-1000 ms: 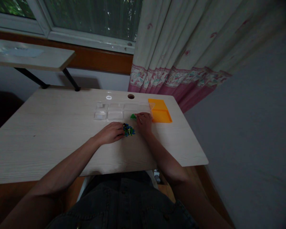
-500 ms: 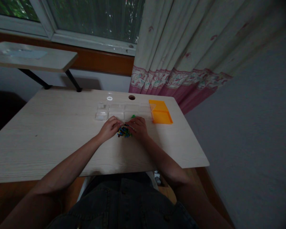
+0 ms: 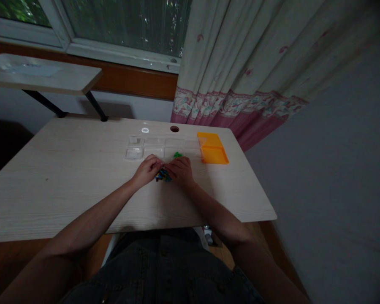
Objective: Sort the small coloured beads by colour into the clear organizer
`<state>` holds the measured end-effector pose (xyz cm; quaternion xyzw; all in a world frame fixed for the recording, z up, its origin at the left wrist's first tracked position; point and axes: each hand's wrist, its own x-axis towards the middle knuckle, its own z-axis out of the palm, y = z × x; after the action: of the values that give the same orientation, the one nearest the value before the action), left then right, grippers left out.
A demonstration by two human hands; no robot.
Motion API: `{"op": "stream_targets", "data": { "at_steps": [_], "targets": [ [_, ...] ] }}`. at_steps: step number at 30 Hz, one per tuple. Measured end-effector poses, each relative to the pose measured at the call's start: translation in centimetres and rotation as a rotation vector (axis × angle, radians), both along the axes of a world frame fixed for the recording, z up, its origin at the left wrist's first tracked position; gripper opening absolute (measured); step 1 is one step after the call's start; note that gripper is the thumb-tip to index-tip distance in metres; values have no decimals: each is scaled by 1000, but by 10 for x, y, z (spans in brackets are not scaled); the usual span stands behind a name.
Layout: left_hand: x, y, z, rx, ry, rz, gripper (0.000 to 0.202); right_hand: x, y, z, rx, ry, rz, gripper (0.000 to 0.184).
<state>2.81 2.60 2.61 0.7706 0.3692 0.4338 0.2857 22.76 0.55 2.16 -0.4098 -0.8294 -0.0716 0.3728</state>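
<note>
- Small coloured pieces (image 3: 162,175) are gathered in a heap at the centre of the frame, on the bare tabletop (image 3: 91,173), and are partly covered by the hands.
- The left hand (image 3: 146,171) is set at the heap's left, with its fingers curled; the right hand (image 3: 181,172) is set at its right, with its fingers bent inward. The fingertips are brought close together over the heap's far edge. Because the view is dim and small, it cannot be told whether a piece is pinched in either hand.
- Green pieces (image 3: 177,155) are seen just beyond the right hand, in the near row of the clear compartment tray (image 3: 153,153). That tray could be nudged, and its contents jolted, if the right knuckles were pushed forward, since very little room is left between them.
- Loose pieces could be scattered across the tabletop if the heap were raked too hard, as no rim is placed around it.
- A piece of the wrong colour could be picked up, because the colours are mixed and much of the heap is shaded by the fingers.
- A tiny piece could be dropped if it were held only by the fingertips.
- The orange tray (image 3: 215,155), right of centre, could be shifted by a knock to the clear tray, as its left edge is overlapped by that tray's right end.
</note>
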Motion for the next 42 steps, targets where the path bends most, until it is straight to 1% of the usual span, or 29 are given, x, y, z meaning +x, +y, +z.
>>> {"op": "stream_targets", "data": {
  "at_steps": [4,7,9,12,14,17,21,24,28,33,36,39,42],
  "targets": [
    [-1,1,-3,6,15,-6,29,-3,-2,1,12,1,15,19],
    [-3,2,-2,17,35,-9,28,0,1,0,-3,8,6,17],
    [-7,3,-1,32,45,-3,29,7,7,-2,-36,48,-78,16],
    [-15,7,1,55,54,23,28,23,18,-3,-77,146,-318,16],
    [-19,10,2,63,57,47,29,32,25,-4,-91,174,-436,16],
    [-22,12,2,72,67,65,30,39,30,-6,-116,172,-503,16],
    [-23,10,4,76,111,61,28,37,31,-9,-170,144,-515,15],
    [-23,8,6,94,156,25,29,36,31,-10,-180,128,-495,18],
    [-25,7,7,98,215,-80,31,38,31,-10,-150,169,-462,20],
    [-24,3,10,69,296,-243,23,40,30,-9,-128,218,-399,23],
    [-24,0,13,94,320,-281,18,40,30,-8,-114,244,-382,23],
    [-24,-1,15,136,355,-317,15,39,30,-8,-144,236,-382,23],
    [-25,0,15,183,402,-353,16,38,29,-8,-161,233,-367,24]
  ]
}}
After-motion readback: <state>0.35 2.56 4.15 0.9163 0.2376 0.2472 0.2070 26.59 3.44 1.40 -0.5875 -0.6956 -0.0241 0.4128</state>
